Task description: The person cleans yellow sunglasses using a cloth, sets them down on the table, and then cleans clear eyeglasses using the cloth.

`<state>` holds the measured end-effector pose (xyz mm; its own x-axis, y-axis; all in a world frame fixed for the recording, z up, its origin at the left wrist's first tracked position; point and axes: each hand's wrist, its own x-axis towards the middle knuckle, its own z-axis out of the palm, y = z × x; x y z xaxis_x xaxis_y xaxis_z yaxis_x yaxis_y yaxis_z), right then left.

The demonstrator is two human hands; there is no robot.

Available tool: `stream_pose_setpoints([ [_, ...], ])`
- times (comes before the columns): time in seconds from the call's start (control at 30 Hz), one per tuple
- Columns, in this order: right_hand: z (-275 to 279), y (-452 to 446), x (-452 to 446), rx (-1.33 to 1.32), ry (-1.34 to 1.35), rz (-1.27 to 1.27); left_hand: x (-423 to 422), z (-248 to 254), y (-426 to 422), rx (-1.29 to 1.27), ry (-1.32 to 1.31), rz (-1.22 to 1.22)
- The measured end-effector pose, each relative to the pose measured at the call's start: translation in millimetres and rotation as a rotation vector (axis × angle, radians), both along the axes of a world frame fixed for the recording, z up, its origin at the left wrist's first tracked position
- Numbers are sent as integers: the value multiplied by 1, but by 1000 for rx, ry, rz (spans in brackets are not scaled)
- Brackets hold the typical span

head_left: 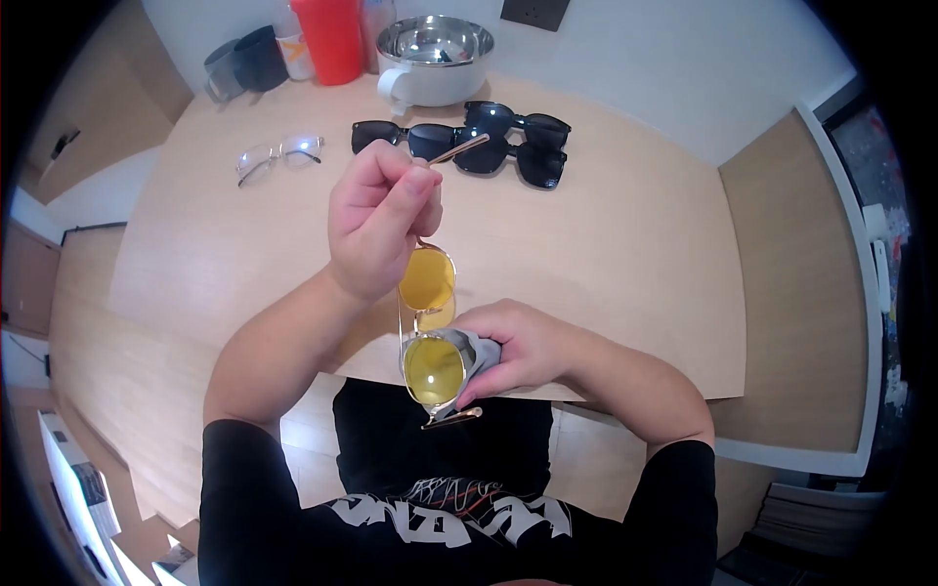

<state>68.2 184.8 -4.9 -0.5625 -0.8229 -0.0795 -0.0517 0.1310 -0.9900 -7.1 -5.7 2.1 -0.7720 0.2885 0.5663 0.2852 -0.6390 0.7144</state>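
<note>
Yellow-lensed sunglasses (428,280) with a thin gold frame hang sideways in front of me, close to the table's near edge. My left hand (379,215) is closed around one of their temples, whose tip sticks out past the fingers. Lower down, my right hand (518,344) pinches a grey cloth (480,357) against the lower lens, with the fingers partly hidden behind it. The other temple points out below that lens, over my lap.
Clear glasses (281,156) lie at the table's left. Dark sunglasses (535,164) lie in a group beyond my left hand. At the back stand a white steel-lined pot (440,83), a red container (330,44) and dark mugs (260,59). A raised panel (796,244) borders the right.
</note>
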Motion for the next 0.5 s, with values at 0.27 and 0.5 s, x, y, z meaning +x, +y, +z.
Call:
stream_pose_setpoints([
  [0.27,-5,3,-2,-1,59,-12,0,2,-1,13,-7,-13],
  [0.5,-4,0,0,-69,-6,-17,1,4,0,0,-3,40],
])
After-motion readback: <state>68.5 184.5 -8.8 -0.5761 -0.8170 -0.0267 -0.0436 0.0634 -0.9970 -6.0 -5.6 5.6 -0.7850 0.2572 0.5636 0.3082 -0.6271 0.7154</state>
